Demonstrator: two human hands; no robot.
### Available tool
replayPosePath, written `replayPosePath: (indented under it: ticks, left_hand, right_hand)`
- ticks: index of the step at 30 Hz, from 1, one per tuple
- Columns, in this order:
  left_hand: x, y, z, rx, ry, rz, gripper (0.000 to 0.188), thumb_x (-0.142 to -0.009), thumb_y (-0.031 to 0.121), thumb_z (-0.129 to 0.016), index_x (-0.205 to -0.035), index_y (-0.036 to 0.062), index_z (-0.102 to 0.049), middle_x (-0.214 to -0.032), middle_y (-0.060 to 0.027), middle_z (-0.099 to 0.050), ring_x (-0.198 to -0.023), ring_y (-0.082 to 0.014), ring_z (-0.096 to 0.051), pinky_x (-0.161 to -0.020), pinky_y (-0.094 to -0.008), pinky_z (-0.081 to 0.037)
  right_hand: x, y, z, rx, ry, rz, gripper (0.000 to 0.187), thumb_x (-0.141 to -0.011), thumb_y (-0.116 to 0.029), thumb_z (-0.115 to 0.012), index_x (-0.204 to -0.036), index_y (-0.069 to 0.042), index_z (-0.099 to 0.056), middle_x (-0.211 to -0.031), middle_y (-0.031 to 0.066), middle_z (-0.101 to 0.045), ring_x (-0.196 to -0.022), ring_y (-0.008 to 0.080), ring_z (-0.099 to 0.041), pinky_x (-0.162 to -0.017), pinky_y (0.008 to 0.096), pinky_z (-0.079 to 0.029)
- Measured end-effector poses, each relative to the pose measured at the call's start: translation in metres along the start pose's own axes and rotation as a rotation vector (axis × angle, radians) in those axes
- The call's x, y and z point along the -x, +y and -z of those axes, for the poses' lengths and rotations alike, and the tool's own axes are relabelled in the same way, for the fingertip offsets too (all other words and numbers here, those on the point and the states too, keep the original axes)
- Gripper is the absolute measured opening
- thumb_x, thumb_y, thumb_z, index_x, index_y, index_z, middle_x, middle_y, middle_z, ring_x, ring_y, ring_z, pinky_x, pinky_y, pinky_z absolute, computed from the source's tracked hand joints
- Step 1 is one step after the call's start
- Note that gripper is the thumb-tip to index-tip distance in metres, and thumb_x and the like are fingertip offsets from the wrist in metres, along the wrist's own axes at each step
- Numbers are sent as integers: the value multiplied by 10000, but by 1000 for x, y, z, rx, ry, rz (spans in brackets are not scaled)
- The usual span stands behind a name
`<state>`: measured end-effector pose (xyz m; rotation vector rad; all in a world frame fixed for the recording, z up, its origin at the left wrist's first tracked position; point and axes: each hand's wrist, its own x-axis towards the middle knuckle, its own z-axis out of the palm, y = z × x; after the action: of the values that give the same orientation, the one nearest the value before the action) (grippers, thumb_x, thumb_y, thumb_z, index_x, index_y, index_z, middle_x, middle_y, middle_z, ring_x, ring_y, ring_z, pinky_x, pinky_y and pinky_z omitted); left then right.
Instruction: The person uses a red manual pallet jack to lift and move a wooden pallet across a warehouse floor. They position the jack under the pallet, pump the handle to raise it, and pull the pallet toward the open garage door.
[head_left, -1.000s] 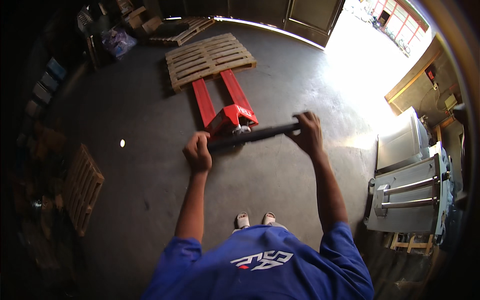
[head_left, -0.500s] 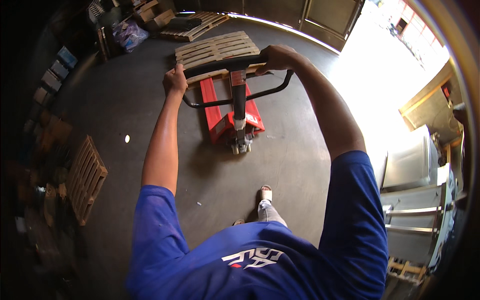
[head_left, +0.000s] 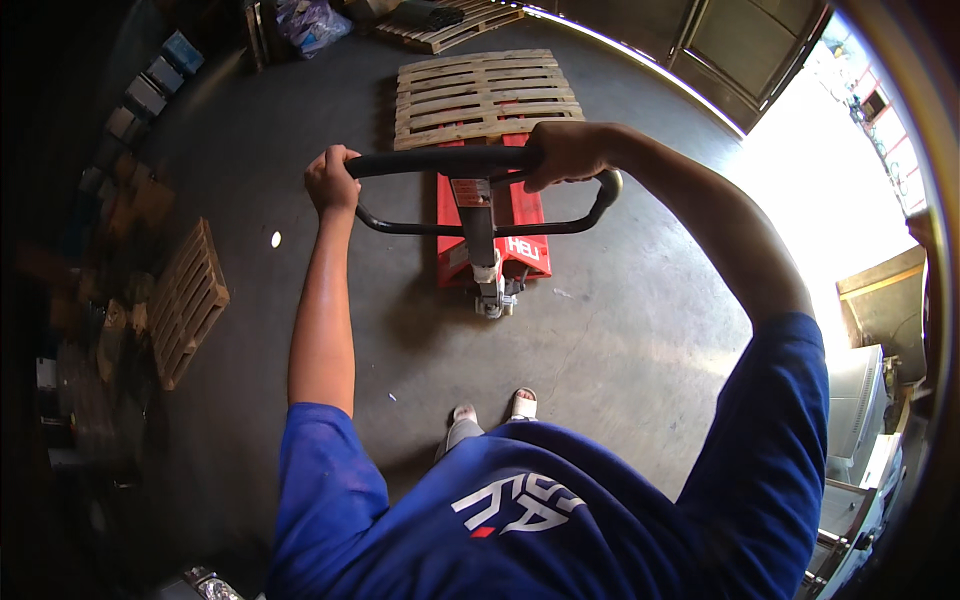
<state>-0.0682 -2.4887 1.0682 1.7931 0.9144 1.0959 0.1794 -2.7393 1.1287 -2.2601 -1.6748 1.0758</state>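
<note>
In front of me stands a red pallet jack (head_left: pixel 522 255) with a black loop handle (head_left: pixel 430 160). My left hand (head_left: pixel 332 180) is closed round the left end of the handle's top bar. Near the bar's right end, my right hand (head_left: pixel 572 152) grips it with the fingers wrapped over. The jack's red forks reach away from me, their far ends under a slatted wooden pallet (head_left: pixel 480 95). A steering wheel unit (head_left: pixel 492 300) shows at the foot of the handle post. My feet in pale sandals (head_left: pixel 524 404) are on the floor behind the jack.
Another wooden pallet (head_left: pixel 190 305) is at the left, beside dim clutter. At the far side lie a further pallet (head_left: pixel 455 25) and a purple-blue plastic bundle (head_left: pixel 310 25). A bright doorway opens at the right, with a large metal door (head_left: pixel 745 60) next to it. Pale metal equipment (head_left: pixel 855 410) stands at the near right.
The handle and jack have turned relative to me, and the forks now line up more squarely with the pallet. My feet have shifted, both sandals now showing. Both hands keep their hold.
</note>
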Motion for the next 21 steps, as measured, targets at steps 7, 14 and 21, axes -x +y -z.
replayPosePath:
  ticks: [7, 14, 21]
  left_hand:
    - [6, -10, -8, -135, 78, -142, 405, -894, 271, -464, -702, 3, -699, -663, -166, -655, -626, -328, -639, -618, -435, -483]
    - [1, -12, -4, -133, 62, -189, 409, -910, 263, -460, -707, -3, -695, -707, -190, -673, -688, -362, -654, -674, -439, -489]
    - [15, -5, -1, -101, -8, -122, 431, -933, 313, -488, -740, -10, -696, -713, -201, -670, -707, -355, -666, -694, -424, -492]
  right_hand:
    - [13, -2, -1, 133, 188, 125, 251, -828, -227, -788, -926, -5, -722, -700, 119, -667, -671, 213, -634, -665, 407, -499]
    - [17, -6, -8, 92, 210, 98, 225, -856, -195, -763, -977, -9, -732, -770, 128, -711, -712, 233, -664, -696, 405, -524]
    - [11, 0, -5, 107, 254, 103, 232, -811, -235, -818, -920, -41, -753, -755, 116, -715, -673, 210, -655, -681, 391, -537]
